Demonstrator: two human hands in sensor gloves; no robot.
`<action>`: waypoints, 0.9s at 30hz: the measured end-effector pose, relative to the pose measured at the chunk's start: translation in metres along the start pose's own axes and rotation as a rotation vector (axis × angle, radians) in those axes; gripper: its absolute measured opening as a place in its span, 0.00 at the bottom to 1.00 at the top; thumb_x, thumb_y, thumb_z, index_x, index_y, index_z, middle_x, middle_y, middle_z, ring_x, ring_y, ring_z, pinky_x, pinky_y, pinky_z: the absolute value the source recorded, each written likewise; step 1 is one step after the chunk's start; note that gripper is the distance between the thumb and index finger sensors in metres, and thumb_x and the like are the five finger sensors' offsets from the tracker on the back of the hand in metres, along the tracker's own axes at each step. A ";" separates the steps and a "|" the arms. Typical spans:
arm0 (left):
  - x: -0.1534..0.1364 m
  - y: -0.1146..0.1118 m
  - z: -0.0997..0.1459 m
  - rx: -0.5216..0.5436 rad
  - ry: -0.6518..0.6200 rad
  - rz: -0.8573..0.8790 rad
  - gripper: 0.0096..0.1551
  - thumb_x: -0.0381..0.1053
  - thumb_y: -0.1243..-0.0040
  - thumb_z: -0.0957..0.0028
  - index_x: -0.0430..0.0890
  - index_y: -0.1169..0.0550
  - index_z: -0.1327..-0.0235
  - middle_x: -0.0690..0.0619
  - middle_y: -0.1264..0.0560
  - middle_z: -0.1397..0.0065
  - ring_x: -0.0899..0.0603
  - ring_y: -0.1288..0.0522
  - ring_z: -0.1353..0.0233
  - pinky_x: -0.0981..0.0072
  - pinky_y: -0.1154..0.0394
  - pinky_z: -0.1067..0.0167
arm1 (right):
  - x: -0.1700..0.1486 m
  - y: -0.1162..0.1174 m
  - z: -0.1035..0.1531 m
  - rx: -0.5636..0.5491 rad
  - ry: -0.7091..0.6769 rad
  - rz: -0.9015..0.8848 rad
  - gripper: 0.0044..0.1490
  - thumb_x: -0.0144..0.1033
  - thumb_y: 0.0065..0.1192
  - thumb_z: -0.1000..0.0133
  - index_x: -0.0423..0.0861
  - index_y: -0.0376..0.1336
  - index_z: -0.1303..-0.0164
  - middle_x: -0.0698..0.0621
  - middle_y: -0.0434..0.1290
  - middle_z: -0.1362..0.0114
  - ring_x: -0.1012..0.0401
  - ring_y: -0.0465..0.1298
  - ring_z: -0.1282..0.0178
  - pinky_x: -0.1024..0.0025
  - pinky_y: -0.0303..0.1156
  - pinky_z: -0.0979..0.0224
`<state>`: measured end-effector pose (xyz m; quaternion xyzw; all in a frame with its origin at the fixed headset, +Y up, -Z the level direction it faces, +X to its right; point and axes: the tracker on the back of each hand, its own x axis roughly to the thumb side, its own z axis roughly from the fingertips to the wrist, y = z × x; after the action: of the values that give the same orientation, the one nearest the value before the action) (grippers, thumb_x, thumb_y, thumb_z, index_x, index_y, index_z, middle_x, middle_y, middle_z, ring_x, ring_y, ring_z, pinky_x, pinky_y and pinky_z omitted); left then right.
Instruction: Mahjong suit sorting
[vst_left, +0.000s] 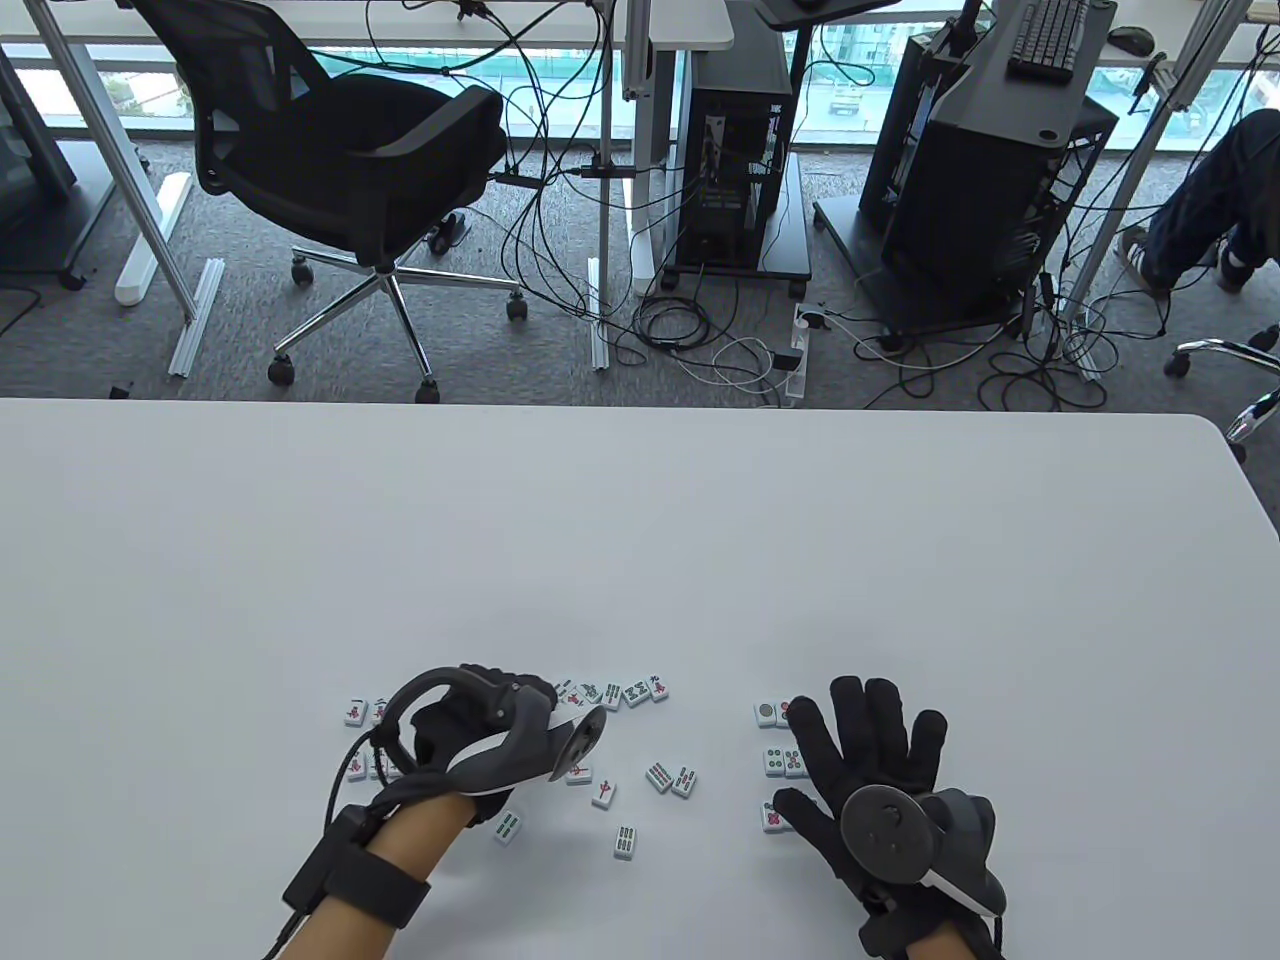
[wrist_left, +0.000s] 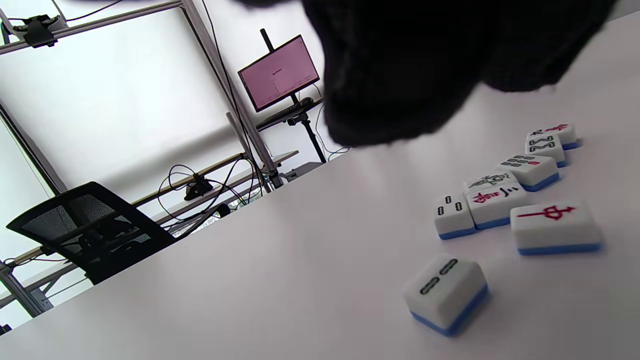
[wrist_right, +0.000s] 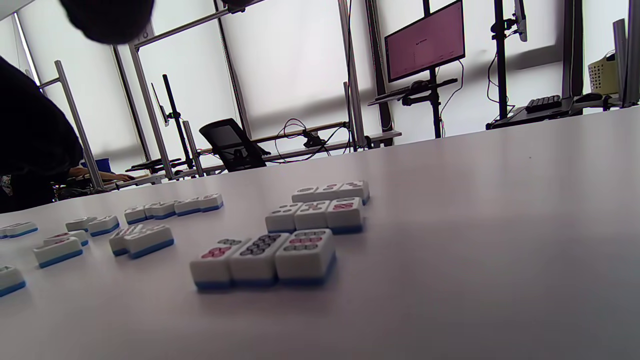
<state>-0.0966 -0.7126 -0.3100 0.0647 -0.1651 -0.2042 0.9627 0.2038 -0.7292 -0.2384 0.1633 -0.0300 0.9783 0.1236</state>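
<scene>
Near the front edge of the desk (vst_left: 640, 520) the mahjong tiles (vst_left: 660, 776) lie scattered in the middle, with sorted rows (wrist_right: 305, 215) at the right. Right hand (vst_left: 870, 770) hovers flat over those rows, fingers spread, holding nothing. Left hand (vst_left: 470, 735) hangs over the left cluster; whether its grip is closed I cannot tell. Small, hard, smooth blocks, I'd say: light and likely slippery, best pinched by the two long sides.

Your mahjong tiles (wrist_right: 305, 252) have white faces and blue backs, marked in red, green and black. Both gloves (vst_left: 872, 745) are black; the table (vst_left: 640, 540) is white.
</scene>
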 end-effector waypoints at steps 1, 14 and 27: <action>0.006 -0.002 -0.009 0.002 0.008 -0.005 0.28 0.67 0.35 0.64 0.47 0.13 0.64 0.64 0.14 0.79 0.57 0.22 0.87 0.62 0.20 0.78 | 0.000 0.000 0.000 -0.001 0.000 -0.001 0.49 0.64 0.46 0.43 0.60 0.34 0.16 0.45 0.28 0.12 0.45 0.24 0.17 0.32 0.23 0.24; 0.037 -0.031 -0.037 -0.042 0.009 -0.104 0.25 0.66 0.32 0.67 0.48 0.12 0.70 0.67 0.15 0.81 0.58 0.23 0.89 0.64 0.19 0.79 | -0.002 0.000 0.000 -0.004 -0.005 -0.032 0.49 0.64 0.46 0.42 0.60 0.34 0.16 0.47 0.28 0.12 0.45 0.23 0.17 0.32 0.22 0.23; 0.060 -0.008 -0.025 -0.054 -0.159 0.066 0.28 0.64 0.31 0.67 0.50 0.13 0.59 0.65 0.14 0.77 0.58 0.22 0.86 0.63 0.19 0.76 | -0.002 0.001 0.000 0.002 -0.006 -0.018 0.49 0.64 0.46 0.42 0.60 0.34 0.16 0.47 0.28 0.12 0.45 0.24 0.17 0.32 0.22 0.23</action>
<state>-0.0398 -0.7434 -0.3173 0.0171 -0.2374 -0.1814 0.9542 0.2056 -0.7305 -0.2388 0.1665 -0.0277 0.9768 0.1321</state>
